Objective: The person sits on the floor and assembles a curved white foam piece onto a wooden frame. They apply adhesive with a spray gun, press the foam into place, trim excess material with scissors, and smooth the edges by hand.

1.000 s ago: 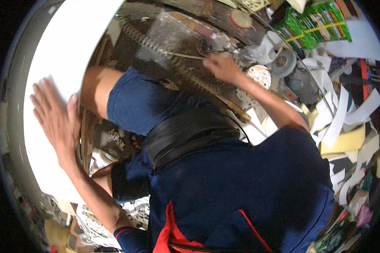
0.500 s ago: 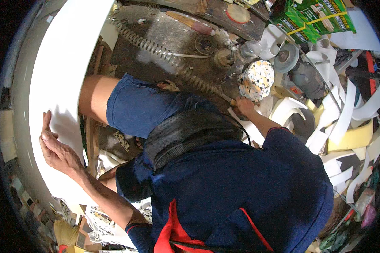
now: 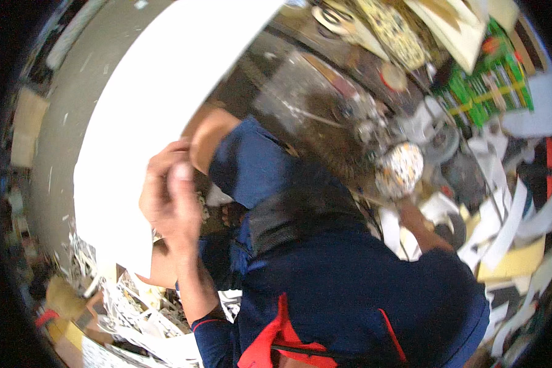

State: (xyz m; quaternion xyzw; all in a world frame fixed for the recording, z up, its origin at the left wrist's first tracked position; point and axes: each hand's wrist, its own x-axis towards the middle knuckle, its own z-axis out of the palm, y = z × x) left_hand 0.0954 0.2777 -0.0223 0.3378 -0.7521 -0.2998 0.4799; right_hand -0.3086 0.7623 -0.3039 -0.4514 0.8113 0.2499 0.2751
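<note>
A large smooth white sheet [image 3: 126, 129], foam-like, slants along my left side. My left hand [image 3: 173, 196] is raised at its inner edge, blurred by motion, thumb apart from the fingers and nothing visible in it. Whether it touches the sheet is unclear. My right hand [image 3: 411, 216] is low on the right, beside a round speckled foam piece [image 3: 401, 169] in white, orange and black. Its fingers look closed, with a thin shape leading away from them, too smeared to name.
Green packages [image 3: 487, 83] lie at the far right. White curved offcuts [image 3: 503, 227] and a yellow foam block [image 3: 512, 262] pile up on the right. A wooden board [image 3: 349, 52] stands at the back. White shreds [image 3: 147, 306] and a straw broom [image 3: 64, 295] are at lower left.
The whole view has swung, so most things sit farther right. My left hand has gone from lying on the white sheet to being raised at its inner edge. My right hand stays by the speckled piece.
</note>
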